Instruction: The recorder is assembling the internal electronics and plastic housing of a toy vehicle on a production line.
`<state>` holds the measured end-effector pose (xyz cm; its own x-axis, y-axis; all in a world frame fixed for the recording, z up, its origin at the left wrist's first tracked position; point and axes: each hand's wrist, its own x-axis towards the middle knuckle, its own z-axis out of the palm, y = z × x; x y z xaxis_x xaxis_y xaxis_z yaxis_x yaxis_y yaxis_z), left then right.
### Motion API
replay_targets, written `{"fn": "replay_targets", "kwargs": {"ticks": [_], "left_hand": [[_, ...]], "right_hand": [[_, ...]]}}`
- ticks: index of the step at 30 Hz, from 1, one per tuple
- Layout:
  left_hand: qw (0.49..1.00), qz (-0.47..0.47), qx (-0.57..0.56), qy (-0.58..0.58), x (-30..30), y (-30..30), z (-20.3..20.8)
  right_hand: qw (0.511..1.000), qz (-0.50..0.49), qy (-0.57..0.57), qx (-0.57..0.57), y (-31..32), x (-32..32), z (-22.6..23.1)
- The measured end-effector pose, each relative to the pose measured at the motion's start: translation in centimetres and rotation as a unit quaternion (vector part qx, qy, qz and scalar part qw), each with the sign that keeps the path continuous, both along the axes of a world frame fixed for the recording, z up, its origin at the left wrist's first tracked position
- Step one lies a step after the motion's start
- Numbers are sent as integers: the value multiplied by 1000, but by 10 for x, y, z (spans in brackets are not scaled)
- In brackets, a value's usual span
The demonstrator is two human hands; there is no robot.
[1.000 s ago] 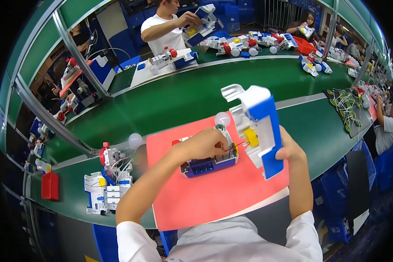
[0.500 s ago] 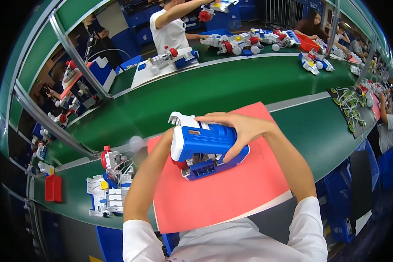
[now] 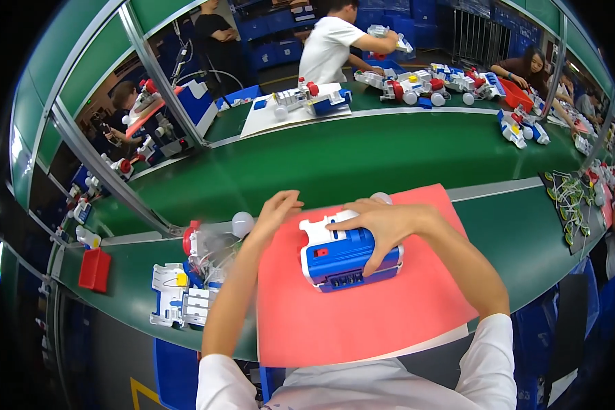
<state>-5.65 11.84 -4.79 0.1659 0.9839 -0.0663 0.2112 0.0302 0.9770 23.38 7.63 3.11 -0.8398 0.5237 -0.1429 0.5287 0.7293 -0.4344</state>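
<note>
A blue-and-white plastic housing [image 3: 352, 254] rests on a pink-red sheet [image 3: 362, 321] before me. Its blue upper shell sits down on the lower body, and a small red part shows in an opening at the left of the shell. My right hand [image 3: 388, 231] grips the housing from its right side, thumb on the near face and fingers across the top. Raised beyond the housing's far left corner, my left hand [image 3: 279, 213] touches nothing that I can see, its fingers loosely bent and apart. A white ball [image 3: 381, 198] shows partly behind the right hand.
Left of the sheet lie an opened white-and-blue assembly [image 3: 184, 294] with wires and a white ball [image 3: 243, 223]. A red bin [image 3: 95, 270] stands farther left. Bundled cables [image 3: 568, 208] lie at the right. A green belt [image 3: 362, 157] runs behind; co-workers and more assemblies are beyond.
The blue shell, tilted with a gap beneath it, now sits on the lower body. My left hand has come out from behind the housing and off it. The view has shifted.
</note>
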Motion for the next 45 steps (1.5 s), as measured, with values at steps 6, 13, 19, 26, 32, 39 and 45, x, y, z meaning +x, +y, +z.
{"fn": "replay_targets", "kwargs": {"ticks": [6,13,19,26,32,39,45], "left_hand": [[997,-10,10,-76,39,-100,-4],[993,-10,39,-112,43,-116,-14],[989,-11,78,-121,45,-119,-15],[988,-19,121,-99,47,-115,-28],[988,-6,113,-103,51,-121,-31],[988,1,128,-88,51,-120,-39],[985,13,105,-140,56,-117,-47]], "right_hand": [[1000,-3,15,8,-3,12,-14],[998,15,-25,-47,3,6,3],[999,7,27,-33,-2,12,-5],[1000,-3,26,4,-6,13,-3],[999,16,27,10,-4,14,-5],[999,-26,12,-21,-19,9,1],[997,-55,43,-30,-18,13,0]]}}
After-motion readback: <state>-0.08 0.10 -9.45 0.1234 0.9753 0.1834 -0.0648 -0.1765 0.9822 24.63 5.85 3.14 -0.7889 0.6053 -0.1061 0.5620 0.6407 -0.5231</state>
